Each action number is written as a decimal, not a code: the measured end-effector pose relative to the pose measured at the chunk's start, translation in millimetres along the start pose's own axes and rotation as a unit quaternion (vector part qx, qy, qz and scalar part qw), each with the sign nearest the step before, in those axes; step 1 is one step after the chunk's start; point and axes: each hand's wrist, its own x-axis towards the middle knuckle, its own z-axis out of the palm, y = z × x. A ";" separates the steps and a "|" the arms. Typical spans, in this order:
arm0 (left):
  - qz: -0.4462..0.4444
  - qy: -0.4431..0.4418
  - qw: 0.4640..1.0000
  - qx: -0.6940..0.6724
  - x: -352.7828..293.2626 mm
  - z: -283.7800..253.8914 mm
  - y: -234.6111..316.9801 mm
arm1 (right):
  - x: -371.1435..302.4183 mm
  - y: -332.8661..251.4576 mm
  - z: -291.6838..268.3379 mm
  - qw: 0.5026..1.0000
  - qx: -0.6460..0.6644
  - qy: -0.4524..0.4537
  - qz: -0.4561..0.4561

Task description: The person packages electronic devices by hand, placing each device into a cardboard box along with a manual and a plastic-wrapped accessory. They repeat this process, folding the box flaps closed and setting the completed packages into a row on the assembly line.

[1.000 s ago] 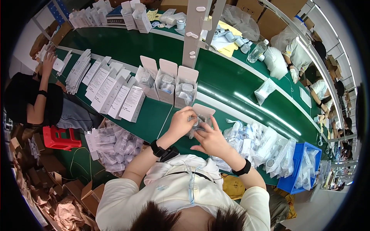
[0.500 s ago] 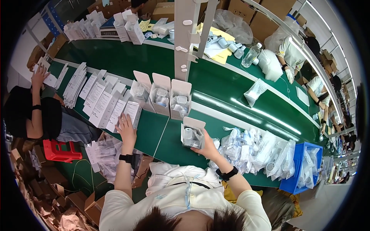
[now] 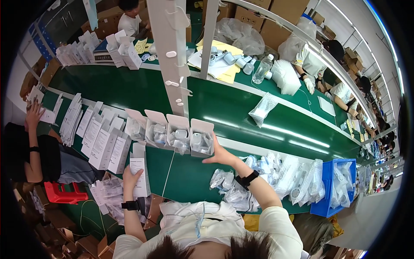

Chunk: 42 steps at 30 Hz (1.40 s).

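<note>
My right hand (image 3: 222, 153) is at the right end of a row of white boxes, closed around the side of an open-topped white box (image 3: 202, 151). A grey-white device and a clear bag show inside that box. Its thumb lies at the lower front edge, and the other fingers are partly hidden. Left of it stand several similar filled boxes, one of them a white box (image 3: 179, 149) with a hanging plastic bag. My left hand (image 3: 131, 177) grips a tall white box (image 3: 141, 173) with printed text, in front of a stack of upright white boxes (image 3: 102, 146).
Bagged parts (image 3: 224, 181) and bubble-wrap pouches (image 3: 288, 177) lie on the right of the green table, beside a blue bin (image 3: 327, 190). A metal post (image 3: 169, 56) rises behind the boxes. At left a co-worker's hand (image 3: 33, 113) touches papers.
My right hand has carried the filled box up and set it at the row's right end. My left hand has drawn a white box from the stack toward me. The view has shifted.
</note>
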 end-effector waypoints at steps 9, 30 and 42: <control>-0.039 0.027 0.981 -0.187 -40.9 -1.5 -33.8 | 58.7 109.6 -198.2 0.784 -0.352 0.428 0.279; 0.485 -0.352 0.762 -0.244 -83.7 9.6 172.9 | -92.3 0.3 -94.2 0.777 0.559 0.291 -0.005; 0.421 -0.237 0.867 -0.124 -101.9 70.6 215.9 | -169.8 -36.9 -49.4 0.731 0.575 0.366 -0.031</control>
